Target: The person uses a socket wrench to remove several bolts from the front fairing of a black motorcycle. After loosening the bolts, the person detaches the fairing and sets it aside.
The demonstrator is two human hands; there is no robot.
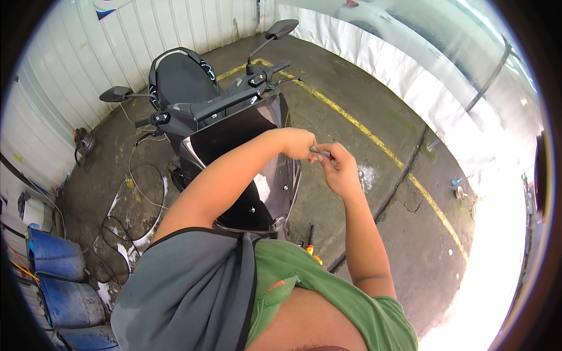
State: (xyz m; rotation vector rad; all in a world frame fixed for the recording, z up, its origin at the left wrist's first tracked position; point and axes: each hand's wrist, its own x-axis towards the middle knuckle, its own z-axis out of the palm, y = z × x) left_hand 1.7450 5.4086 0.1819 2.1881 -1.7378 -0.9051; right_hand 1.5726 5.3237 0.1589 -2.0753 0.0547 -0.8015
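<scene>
You wear this camera on your head, the left 1 of 2 fisheyes set side by side. It looks steeply down and forward over your chest (pixel 304 319), which comes in close at the lower edge. Your left hand (pixel 298 144) and right hand (pixel 341 169) sit near the middle, farther from the lens, the scooter (pixel 225 140) mostly left of them. The view reaches the wall (pixel 140 29) at upper left, inside a dark, round rim.
</scene>
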